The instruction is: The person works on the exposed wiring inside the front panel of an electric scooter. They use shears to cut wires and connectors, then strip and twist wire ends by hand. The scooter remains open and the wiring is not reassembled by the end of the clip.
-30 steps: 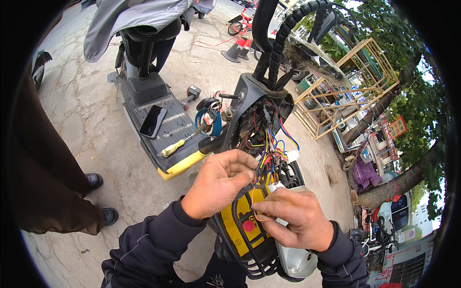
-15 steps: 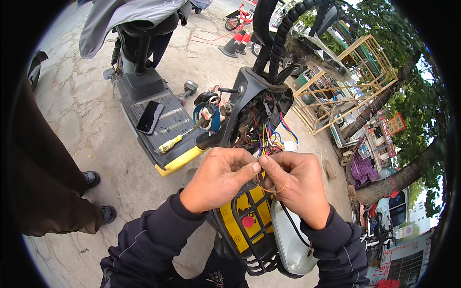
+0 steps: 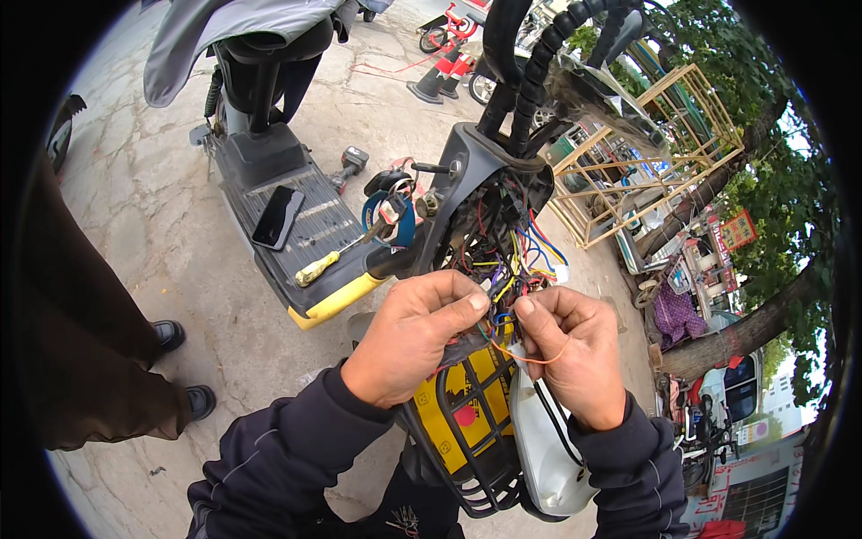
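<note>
My left hand (image 3: 409,337) and my right hand (image 3: 579,350) are in front of the opened steering column of an electric scooter (image 3: 467,180). Both are closed in a pinch, with a small gap between the fingertips. A wire is between my left thumb and forefinger, its end mostly hidden. From my right fingers an orange wire (image 3: 530,360) loops down toward the middle. Around the fingertips crowds a tangle of thin coloured wires (image 3: 514,256), spilling out of the column. A white plug (image 3: 562,273) hangs just above my right hand. Below the hands is a black wire basket (image 3: 437,395) over a yellow panel.
On the scooter's footboard (image 3: 310,235) lie a phone (image 3: 278,217) and a screwdriver (image 3: 318,268) with a yellow handle. A roll of blue tape (image 3: 404,222) is beside the column. A power tool (image 3: 348,168) rests beyond. At left stands another person (image 3: 99,314); traffic cones (image 3: 438,76) stand behind.
My hands have drawn apart from touching fingertips, my right hand shifting slightly right. More of the wires now shows between them. The white plug has swung a little to the right.
</note>
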{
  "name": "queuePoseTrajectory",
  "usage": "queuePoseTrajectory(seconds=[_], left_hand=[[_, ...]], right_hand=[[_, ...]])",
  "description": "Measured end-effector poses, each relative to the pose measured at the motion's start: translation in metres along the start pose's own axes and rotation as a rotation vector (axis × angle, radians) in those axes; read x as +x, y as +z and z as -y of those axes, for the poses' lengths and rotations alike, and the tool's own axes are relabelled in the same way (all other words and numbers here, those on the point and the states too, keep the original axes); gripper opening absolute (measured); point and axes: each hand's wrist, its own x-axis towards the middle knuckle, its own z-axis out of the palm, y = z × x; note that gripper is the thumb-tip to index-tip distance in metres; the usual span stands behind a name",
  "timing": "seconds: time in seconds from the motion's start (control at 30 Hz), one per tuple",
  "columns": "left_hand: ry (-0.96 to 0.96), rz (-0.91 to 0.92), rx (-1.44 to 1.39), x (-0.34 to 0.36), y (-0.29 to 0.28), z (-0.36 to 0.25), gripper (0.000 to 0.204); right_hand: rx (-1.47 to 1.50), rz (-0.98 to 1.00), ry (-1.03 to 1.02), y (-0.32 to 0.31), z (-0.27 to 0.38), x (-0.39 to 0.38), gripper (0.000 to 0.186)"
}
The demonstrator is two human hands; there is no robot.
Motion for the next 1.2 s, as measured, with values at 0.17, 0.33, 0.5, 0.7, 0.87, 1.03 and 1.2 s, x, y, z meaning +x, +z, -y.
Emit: queuePoseTrajectory(seconds=[0.17, 0.33, 0.5, 0.7, 0.87, 1.03, 1.2], left_hand=[[-0.053, 0.057, -0.079, 0.003, -0.004, -0.003, 0.012], [-0.007, 0.039, -0.105, 0.002, -0.002, 0.0, 0.012], [-0.054, 0.069, -0.124, 0.004, -0.002, -0.002, 0.011], [-0.097, 0.071, -0.031, 0.005, -0.004, -0.003, 0.013], [-0.081, 0.09, 0.035, 0.008, -0.004, -0.001, 0.013], [-0.023, 0.135, 0.137, 0.011, -0.006, -0.001, 0.012], [-0.014, 0.15, 0.237, 0.012, -0.006, -0.002, 0.015]], right_hand=[[-0.056, -0.003, -0.112, -0.002, -0.007, 0.0, 0.022], [-0.102, -0.05, -0.185, -0.001, -0.015, -0.001, 0.023], [-0.004, 0.003, -0.095, -0.004, -0.011, -0.001, 0.026], [-0.226, -0.1, -0.308, -0.006, 0.003, -0.004, 0.018], [-0.304, 0.0, -0.147, -0.008, 0.017, -0.004, 0.021], [-0.255, 0.066, -0.025, -0.006, 0.023, 0.001, 0.023], [-0.24, 0.103, 0.132, -0.011, 0.029, 0.005, 0.026]])
